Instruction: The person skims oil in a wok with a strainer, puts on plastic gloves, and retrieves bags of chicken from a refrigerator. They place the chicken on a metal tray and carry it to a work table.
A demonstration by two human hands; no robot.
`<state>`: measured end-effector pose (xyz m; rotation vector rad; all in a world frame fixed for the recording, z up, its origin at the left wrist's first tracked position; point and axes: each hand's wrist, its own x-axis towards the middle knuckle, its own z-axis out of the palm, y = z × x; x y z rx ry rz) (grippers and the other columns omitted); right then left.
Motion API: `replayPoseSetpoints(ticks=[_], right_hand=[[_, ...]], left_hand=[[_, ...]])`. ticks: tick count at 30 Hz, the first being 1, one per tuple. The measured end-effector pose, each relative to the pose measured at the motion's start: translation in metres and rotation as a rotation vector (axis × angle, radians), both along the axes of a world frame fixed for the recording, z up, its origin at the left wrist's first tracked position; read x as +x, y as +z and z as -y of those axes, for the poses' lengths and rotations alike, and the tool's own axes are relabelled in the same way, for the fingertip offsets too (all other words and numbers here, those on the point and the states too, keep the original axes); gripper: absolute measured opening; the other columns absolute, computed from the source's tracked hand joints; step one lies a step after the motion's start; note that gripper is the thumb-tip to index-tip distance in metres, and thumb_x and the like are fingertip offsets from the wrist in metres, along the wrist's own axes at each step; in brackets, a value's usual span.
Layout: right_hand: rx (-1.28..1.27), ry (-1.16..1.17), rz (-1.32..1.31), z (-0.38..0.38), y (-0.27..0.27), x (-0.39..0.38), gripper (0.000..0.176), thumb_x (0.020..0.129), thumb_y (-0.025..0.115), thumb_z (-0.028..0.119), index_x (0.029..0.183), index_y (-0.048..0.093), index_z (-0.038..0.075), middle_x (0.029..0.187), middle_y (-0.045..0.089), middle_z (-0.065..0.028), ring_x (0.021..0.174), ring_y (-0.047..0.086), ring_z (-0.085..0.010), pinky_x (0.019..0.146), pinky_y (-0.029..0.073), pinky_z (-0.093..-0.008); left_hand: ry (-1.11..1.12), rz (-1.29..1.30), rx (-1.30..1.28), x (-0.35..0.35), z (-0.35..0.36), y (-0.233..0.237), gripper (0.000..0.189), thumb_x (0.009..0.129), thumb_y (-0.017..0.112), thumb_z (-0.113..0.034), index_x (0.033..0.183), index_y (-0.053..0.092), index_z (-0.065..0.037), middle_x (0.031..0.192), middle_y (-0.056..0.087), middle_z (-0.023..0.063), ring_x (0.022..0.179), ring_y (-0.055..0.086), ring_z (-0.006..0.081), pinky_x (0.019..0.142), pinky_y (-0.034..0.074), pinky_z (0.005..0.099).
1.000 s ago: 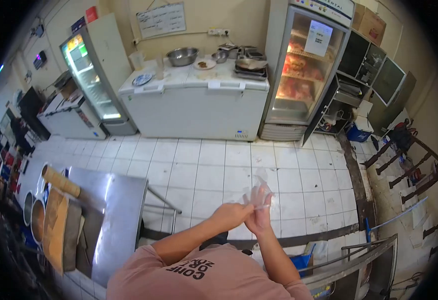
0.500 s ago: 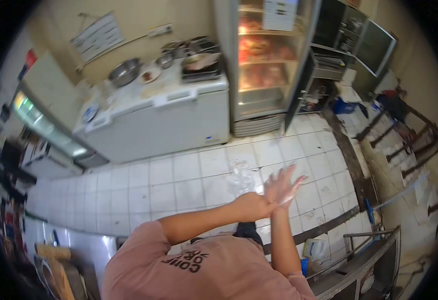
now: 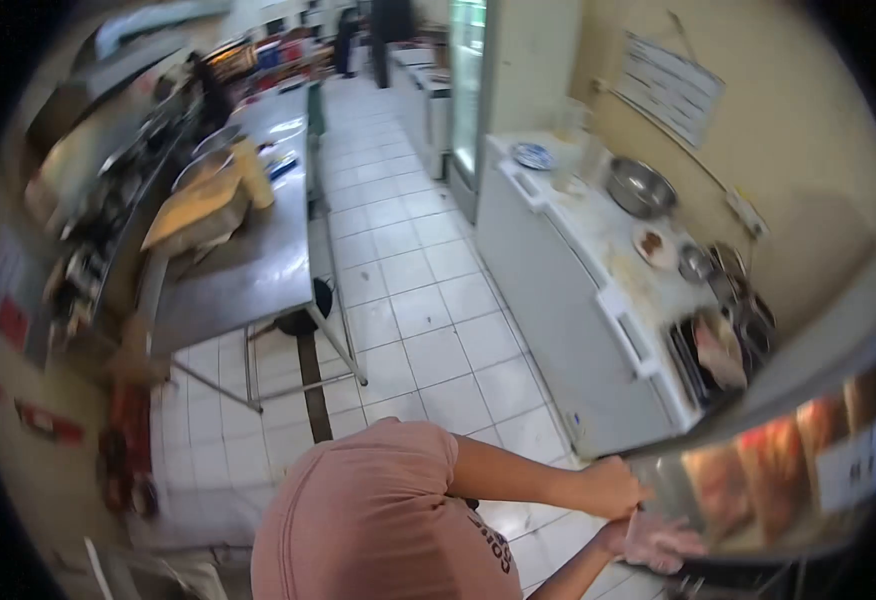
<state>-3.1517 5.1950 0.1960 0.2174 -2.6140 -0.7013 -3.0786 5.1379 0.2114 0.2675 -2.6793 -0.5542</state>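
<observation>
My right hand point(image 3: 664, 545) wears a thin, clear plastic glove point(image 3: 648, 532), with its fingers spread. At the right wrist, my left hand point(image 3: 613, 489) is closed, its fingers pinching the glove near the cuff. The left hand is bare. Both hands are in front of a glass-door fridge point(image 3: 658, 482) with reddish packs on its shelves.
A white chest freezer point(image 3: 548, 270) carries a steel bowl point(image 3: 641, 187), a plate point(image 3: 655, 245) and dark trays point(image 3: 693, 362). A steel table point(image 3: 258, 290) with a tray-like container point(image 3: 198, 210) stands left. People stand far back.
My view has swung left, bringing the steel table and aisle into sight. The gloved hand and the left hand at its wrist now appear lower right, still together.
</observation>
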Motion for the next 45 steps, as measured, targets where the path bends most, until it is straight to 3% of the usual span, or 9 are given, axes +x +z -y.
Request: replayPoseSetpoints(ticks=[6, 12, 16, 20, 26, 30, 35, 40, 45], right_hand=[[-0.691, 0.502, -0.326, 0.061, 0.007, -0.060, 0.083, 0.086, 0.028, 0.078, 0.154, 0.015, 0.031, 0.161, 0.008, 0.0028, 0.148, 0.003, -0.0339, 0.111, -0.002, -0.0649], [-2.772, 1.498, 0.663, 0.119, 0.090, -0.044, 0.084, 0.085, 0.034, 0.074, 0.154, 0.013, 0.029, 0.161, 0.005, -0.0043, 0.146, 0.005, -0.0417, 0.115, -0.003, -0.0596], [-2.409, 1.794, 0.422, 0.153, 0.137, -0.080, 0.086, 0.086, 0.032, 0.075, 0.154, 0.015, 0.024, 0.160, 0.008, -0.0130, 0.144, 0.008, -0.0468, 0.116, 0.000, -0.0587], [-1.732, 2.474, 1.488, 0.192, 0.118, -0.170, 0.104, 0.079, 0.035, 0.084, 0.154, 0.013, 0.016, 0.154, 0.020, -0.0265, 0.140, 0.014, -0.0536, 0.113, 0.005, -0.0632], [-2.107, 1.751, 1.791, 0.297, 0.068, -0.143, 0.084, 0.086, 0.069, 0.023, 0.152, 0.019, 0.012, 0.151, 0.026, -0.0264, 0.124, 0.044, -0.0468, 0.085, 0.056, -0.0488], [-1.051, 1.357, 2.425, 0.331, 0.006, -0.133, 0.102, 0.087, 0.066, 0.040, 0.152, -0.008, 0.014, 0.144, 0.036, -0.0220, 0.114, 0.054, -0.0359, 0.077, 0.060, -0.0395], [-0.518, 0.841, 2.885, 0.380, -0.029, -0.013, 0.059, 0.086, 0.068, 0.019, 0.137, 0.043, 0.003, 0.120, 0.057, -0.0134, 0.089, 0.062, -0.0176, 0.082, 0.050, -0.0294], [0.194, 1.004, 2.727, 0.452, -0.063, 0.102, 0.032, 0.088, 0.067, 0.020, 0.113, 0.061, 0.002, 0.091, 0.065, -0.0024, 0.086, 0.057, -0.0119, 0.078, 0.046, -0.0272], [-0.323, 1.072, 2.516, 0.569, -0.056, 0.171, 0.031, 0.091, 0.064, 0.029, 0.097, 0.063, -0.001, 0.084, 0.063, -0.0037, 0.075, 0.055, -0.0129, 0.072, 0.046, -0.0273]], left_hand=[[-0.418, -0.522, 0.089, -0.022, 0.104, 0.000, 0.032, 0.076, 0.068, -0.031, 0.085, 0.052, -0.004, 0.065, 0.055, 0.0097, 0.063, 0.058, 0.0341, 0.052, 0.044, 0.0435], [0.040, -0.544, 0.000, -0.079, 0.131, 0.020, 0.022, 0.081, 0.064, -0.021, 0.090, 0.052, -0.005, 0.066, 0.055, 0.0101, 0.064, 0.059, 0.0345, 0.054, 0.046, 0.0422], [0.288, -0.204, 0.245, -0.118, 0.115, 0.015, 0.024, 0.086, 0.058, -0.023, 0.098, 0.048, -0.003, 0.067, 0.057, 0.0146, 0.065, 0.061, 0.0374, 0.055, 0.048, 0.0453], [0.380, -0.092, 0.513, -0.156, 0.103, -0.012, 0.031, 0.089, 0.054, -0.027, 0.109, 0.048, -0.003, 0.073, 0.062, 0.0199, 0.068, 0.061, 0.0424, 0.056, 0.049, 0.0494], [0.374, -0.061, 0.363, -0.106, 0.119, 0.028, 0.014, 0.089, 0.055, -0.018, 0.090, 0.056, -0.004, 0.074, 0.060, 0.0170, 0.071, 0.061, 0.0395, 0.062, 0.050, 0.0481], [0.473, -0.287, 1.027, -0.034, 0.146, 0.003, 0.023, 0.095, 0.054, -0.025, 0.105, 0.055, -0.004, 0.102, 0.054, 0.0141, 0.099, 0.054, 0.0266, 0.089, 0.043, 0.0365], [0.771, -1.635, 1.167, 0.121, 0.218, -0.018, 0.045, 0.078, 0.055, -0.001, 0.121, 0.048, -0.008, 0.126, 0.050, 0.0074, 0.101, 0.053, 0.0182, 0.086, 0.047, 0.0308], [0.933, -1.307, 1.182, 0.216, 0.296, -0.033, 0.044, 0.080, 0.049, 0.005, 0.122, 0.050, -0.007, 0.137, 0.045, 0.0102, 0.098, 0.056, 0.0170, 0.087, 0.047, 0.0290], [1.361, -0.755, 1.094, 0.318, 0.375, -0.045, 0.036, 0.088, 0.056, 0.002, 0.124, 0.053, -0.001, 0.123, 0.055, 0.0094, 0.092, 0.060, 0.0113, 0.081, 0.048, 0.0251]])
